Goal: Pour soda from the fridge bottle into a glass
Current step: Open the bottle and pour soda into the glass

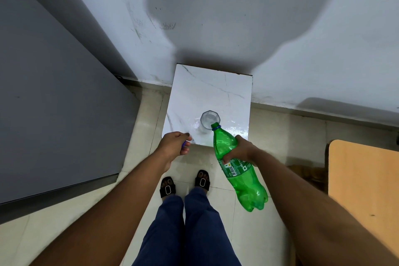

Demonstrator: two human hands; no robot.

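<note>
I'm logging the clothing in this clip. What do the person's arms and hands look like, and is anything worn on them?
Both forearms are bare, with no sleeves in view. The left hand and right hand show no rings, watch, bracelet or gloves. One fingernail on the left hand looks dark.

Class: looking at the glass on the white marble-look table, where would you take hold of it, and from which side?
Grip the glass round its side wall, below the rim, coming from the left. It stands upright and open-topped, and the green bottle in the right hand has its mouth at the glass's right rim, so the top and right are blocked.
</note>
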